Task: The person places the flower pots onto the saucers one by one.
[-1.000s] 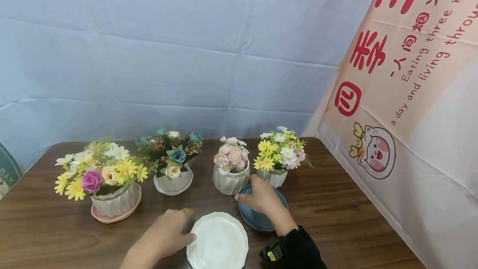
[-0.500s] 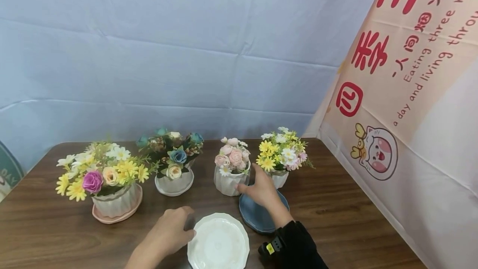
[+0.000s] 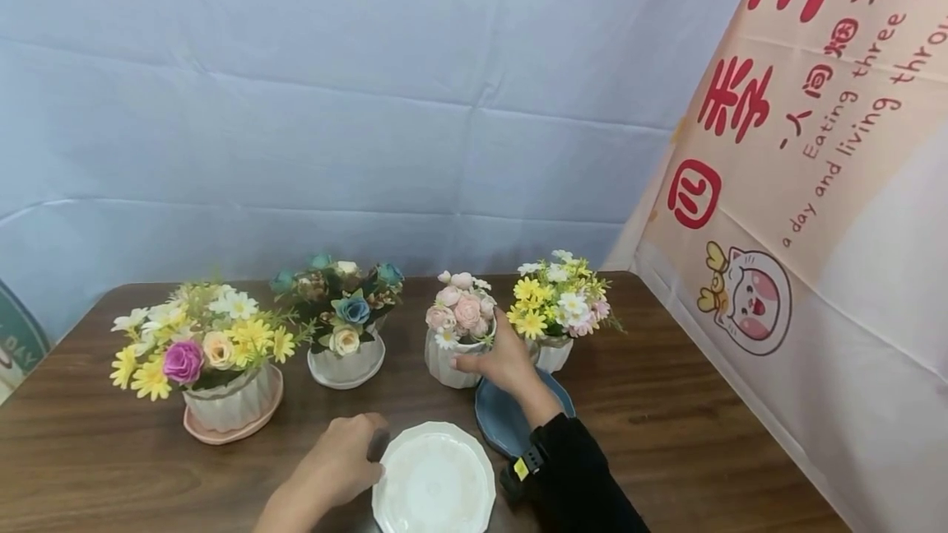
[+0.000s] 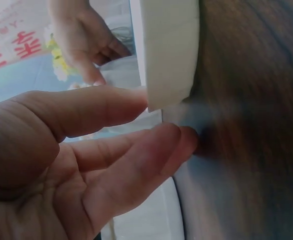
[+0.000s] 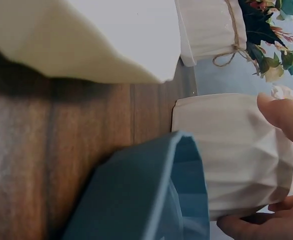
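Note:
My right hand [image 3: 498,360] grips the white ridged pot of pink flowers [image 3: 459,315] from its right side. In the right wrist view the thumb and fingers [image 5: 285,114] curl round that pot [image 5: 236,150], which stands just behind the blue saucer [image 5: 146,200]. The blue saucer [image 3: 511,422] lies on the table under my right wrist. My left hand [image 3: 348,459] rests on the table with straight fingers, its thumb [image 4: 96,107] touching the left rim of the white saucer [image 4: 169,50]. The white saucer [image 3: 433,479] lies at the front centre.
Three more flower pots stand in a row: yellow daisies [image 3: 555,311] at the right, blue roses [image 3: 344,327] left of centre, and a mixed bunch on a pink saucer [image 3: 215,360] at far left. A printed banner [image 3: 800,229] hangs along the wooden table's [image 3: 666,401] right side.
My right hand has moved off the blue saucer, up and left, and closed round the pink-flower pot. The left hand has stayed at the white saucer's rim.

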Action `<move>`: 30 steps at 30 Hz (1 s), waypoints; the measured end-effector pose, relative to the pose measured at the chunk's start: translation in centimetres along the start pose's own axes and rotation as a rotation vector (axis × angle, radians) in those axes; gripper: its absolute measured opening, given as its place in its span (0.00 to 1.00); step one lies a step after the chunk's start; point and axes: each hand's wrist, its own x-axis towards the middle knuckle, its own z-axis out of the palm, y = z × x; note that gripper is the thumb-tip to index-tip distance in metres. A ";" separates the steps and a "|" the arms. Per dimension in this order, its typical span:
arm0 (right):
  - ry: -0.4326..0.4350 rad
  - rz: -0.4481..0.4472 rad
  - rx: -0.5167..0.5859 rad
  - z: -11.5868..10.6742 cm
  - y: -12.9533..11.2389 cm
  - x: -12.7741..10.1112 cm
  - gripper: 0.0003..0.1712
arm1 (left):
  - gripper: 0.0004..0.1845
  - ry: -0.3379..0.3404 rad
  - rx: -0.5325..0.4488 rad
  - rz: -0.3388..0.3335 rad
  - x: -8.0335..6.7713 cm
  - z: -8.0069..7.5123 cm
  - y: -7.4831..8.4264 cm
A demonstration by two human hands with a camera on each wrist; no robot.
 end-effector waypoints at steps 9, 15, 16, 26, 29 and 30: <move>-0.024 0.027 -0.024 0.0 -0.1 0.2 0.63 | 0.18 -0.006 -0.005 0.009 -0.1 0.3 0.1; -0.040 0.047 -0.016 -0.1 -0.2 0.3 0.63 | 0.21 0.006 -0.011 0.065 -0.2 0.5 0.1; -0.040 0.041 -0.015 -0.2 -0.3 0.4 0.63 | 0.22 0.005 -0.014 0.075 -0.1 0.5 0.1; -0.046 0.054 -0.029 -0.4 -0.3 0.7 0.62 | 0.25 -0.050 -0.056 0.090 0.1 0.7 0.2; -0.053 0.058 -0.026 -0.4 -0.2 0.6 0.62 | 0.25 -0.058 -0.079 0.125 0.0 0.7 0.0; -0.053 0.058 -0.025 -0.4 -0.1 0.6 0.62 | 0.25 -0.066 -0.090 0.142 0.0 0.6 0.0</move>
